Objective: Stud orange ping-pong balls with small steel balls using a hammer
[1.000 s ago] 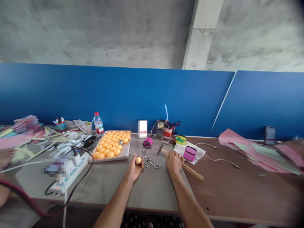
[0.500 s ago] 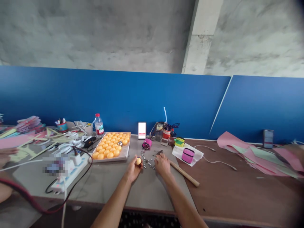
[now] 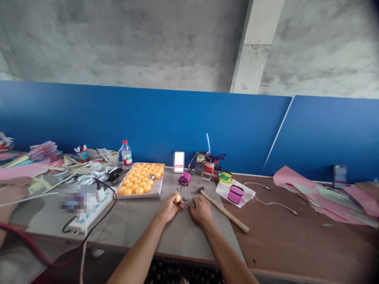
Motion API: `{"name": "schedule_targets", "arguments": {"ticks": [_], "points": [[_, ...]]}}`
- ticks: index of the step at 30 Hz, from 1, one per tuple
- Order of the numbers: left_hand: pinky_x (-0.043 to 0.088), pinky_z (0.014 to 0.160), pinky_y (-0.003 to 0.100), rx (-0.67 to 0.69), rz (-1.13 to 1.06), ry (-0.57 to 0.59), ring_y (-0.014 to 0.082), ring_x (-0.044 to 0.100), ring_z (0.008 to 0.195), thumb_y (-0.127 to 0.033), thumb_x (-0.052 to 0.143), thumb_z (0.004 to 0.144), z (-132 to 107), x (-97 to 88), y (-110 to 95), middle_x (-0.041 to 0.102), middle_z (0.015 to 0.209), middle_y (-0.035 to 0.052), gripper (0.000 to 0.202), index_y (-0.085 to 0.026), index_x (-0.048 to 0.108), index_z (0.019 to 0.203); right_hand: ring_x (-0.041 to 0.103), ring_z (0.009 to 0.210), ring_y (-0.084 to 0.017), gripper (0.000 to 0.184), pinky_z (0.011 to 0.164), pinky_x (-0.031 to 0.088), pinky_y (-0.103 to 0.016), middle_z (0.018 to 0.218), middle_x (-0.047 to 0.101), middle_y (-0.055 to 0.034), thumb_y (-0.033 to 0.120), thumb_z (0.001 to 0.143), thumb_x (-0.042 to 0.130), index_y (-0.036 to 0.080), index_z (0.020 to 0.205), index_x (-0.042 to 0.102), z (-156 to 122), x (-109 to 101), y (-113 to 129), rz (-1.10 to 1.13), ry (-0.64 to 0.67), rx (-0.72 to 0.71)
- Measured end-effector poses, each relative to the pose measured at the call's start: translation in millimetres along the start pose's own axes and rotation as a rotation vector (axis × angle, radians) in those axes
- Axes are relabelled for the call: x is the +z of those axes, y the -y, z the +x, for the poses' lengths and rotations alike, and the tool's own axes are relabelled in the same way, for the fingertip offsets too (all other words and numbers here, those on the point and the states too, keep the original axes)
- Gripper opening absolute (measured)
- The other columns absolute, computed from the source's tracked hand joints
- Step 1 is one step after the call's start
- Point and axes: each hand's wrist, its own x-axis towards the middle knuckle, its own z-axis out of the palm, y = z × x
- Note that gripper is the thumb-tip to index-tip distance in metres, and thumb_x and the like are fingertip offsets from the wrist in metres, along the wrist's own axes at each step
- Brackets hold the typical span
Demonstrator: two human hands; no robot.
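My left hand (image 3: 171, 209) is closed around a small orange ball (image 3: 178, 198), held just above the grey mat. A loose curve of shiny silver beads (image 3: 185, 200) lies between my hands. Over its right end, my right hand (image 3: 200, 209) is bent down with curled fingers; a silvery bit shows at the fingertips, but what they pinch is hidden. Close behind my right hand lies a hammer (image 3: 226, 212) with a wooden handle. An open pink pouch (image 3: 184, 178) rests on its side at the far end of the beads.
A tray (image 3: 156, 192) of orange balls, with one silver ball among them, stands left of my hands. A power strip (image 3: 89, 217) and cables lie further left, near another person's arm (image 3: 10, 197). To the right are a pink case (image 3: 236, 193) on white paper and coloured sheets (image 3: 319, 197).
My right hand has moved off the hammer head, down and toward the beads. My left hand, still holding the orange ball, has shifted slightly right. The whole view has shifted a little.
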Motion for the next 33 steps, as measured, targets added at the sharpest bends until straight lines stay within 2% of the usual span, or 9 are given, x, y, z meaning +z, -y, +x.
{"name": "schedule_targets", "arguments": {"ticks": [3, 8, 15, 18, 22, 25, 27, 31, 33], "points": [[0.043, 0.048, 0.020, 0.016, 0.039, 0.036, 0.0127, 0.059, 0.056, -0.013, 0.059, 0.075, -1.4, 3.8, 1.2, 0.058, 0.065, 0.0028, 0.012, -0.013, 0.053, 0.085, 0.052, 0.096, -0.022, 0.025, 0.076, 0.034, -0.031, 0.097, 0.060, -0.0072, 0.034, 0.077, 0.059, 0.023, 0.099, 0.063, -3.0, -3.0, -0.8, 0.007, 0.019, -0.042], [0.047, 0.055, 0.022, 0.015, 0.060, -0.007, 0.0128, 0.061, 0.060, -0.004, 0.063, 0.067, -7.0, -0.9, 10.7, 0.058, 0.069, 0.0003, 0.030, -0.016, 0.052, 0.093, 0.053, 0.092, -0.019, 0.012, 0.075, 0.032, -0.029, 0.092, 0.062, -0.0047, 0.025, 0.080, 0.055, 0.024, 0.085, 0.066, -1.7, -4.6, -0.6, 0.029, 0.050, -0.044], [0.051, 0.063, 0.027, -0.007, 0.060, 0.063, 0.0166, 0.065, 0.069, -0.011, 0.070, 0.067, -13.0, -4.5, 9.9, 0.064, 0.082, 0.0055, 0.036, -0.016, 0.053, 0.098, 0.056, 0.082, -0.015, 0.016, 0.072, 0.034, -0.024, 0.083, 0.063, -0.0035, 0.018, 0.081, 0.050, 0.020, 0.076, 0.065, 1.2, -3.8, -1.2, 0.115, 0.037, -0.062], [0.051, 0.061, 0.025, 0.005, 0.043, 0.075, 0.0163, 0.065, 0.069, -0.013, 0.071, 0.066, -15.6, -4.6, 7.2, 0.065, 0.086, 0.0068, 0.038, -0.017, 0.053, 0.100, 0.056, 0.081, -0.014, 0.020, 0.073, 0.035, -0.023, 0.081, 0.063, -0.0038, 0.017, 0.082, 0.046, 0.019, 0.074, 0.064, 1.8, -3.0, -4.5, 0.218, -0.011, -0.081], [0.052, 0.065, 0.026, -0.006, 0.062, 0.113, 0.0168, 0.066, 0.073, -0.013, 0.072, 0.066, -19.4, -6.0, 6.5, 0.066, 0.089, 0.0066, 0.042, -0.017, 0.053, 0.103, 0.056, 0.084, -0.016, 0.020, 0.076, 0.036, -0.025, 0.084, 0.064, -0.0055, 0.016, 0.079, 0.044, 0.018, 0.075, 0.064, 5.5, 0.6, -8.7, 0.351, -0.143, -0.079], [0.052, 0.073, 0.028, -0.008, 0.071, 0.123, 0.0174, 0.066, 0.078, -0.012, 0.073, 0.065, -20.7, -7.2, 6.7, 0.066, 0.087, 0.0055, 0.045, -0.016, 0.053, 0.106, 0.057, 0.081, -0.017, 0.020, 0.077, 0.037, -0.027, 0.079, 0.064, -0.0062, 0.017, 0.076, 0.043, 0.017, 0.074, 0.063, 10.2, 2.8, -7.1, 0.453, -0.226, -0.039], [0.052, 0.075, 0.029, -0.007, 0.070, 0.121, 0.0176, 0.066, 0.080, -0.012, 0.073, 0.065, -20.8, -7.9, 6.7, 0.066, 0.087, 0.0053, 0.046, -0.016, 0.053, 0.107, 0.057, 0.073, -0.017, 0.019, 0.071, 0.039, -0.026, 0.075, 0.064, -0.0053, 0.019, 0.074, 0.043, 0.017, 0.073, 0.062, 12.8, 3.3, -3.6, 0.560, -0.237, 0.022], [0.053, 0.072, 0.030, -0.026, 0.084, 0.128, 0.0187, 0.066, 0.079, -0.016, 0.072, 0.068, -20.7, -9.3, 6.6, 0.065, 0.088, 0.0056, 0.047, -0.017, 0.052, 0.111, 0.052, 0.059, -0.014, 0.014, 0.058, 0.039, -0.025, 0.066, 0.060, -0.0015, 0.027, 0.071, 0.048, 0.018, 0.072, 0.058, 13.3, 2.6, 5.2, 0.805, -0.226, 0.167], [0.053, 0.067, 0.029, -0.025, 0.085, 0.128, 0.0180, 0.066, 0.075, -0.018, 0.071, 0.069, -20.3, -10.3, 6.6, 0.065, 0.087, 0.0055, 0.047, -0.018, 0.051, 0.112, 0.047, 0.051, -0.012, 0.014, 0.052, 0.036, -0.024, 0.059, 0.055, 0.0012, 0.031, 0.070, 0.051, 0.018, 0.070, 0.056, 12.0, 1.7, 8.4, 0.943, -0.176, 0.217]]}}
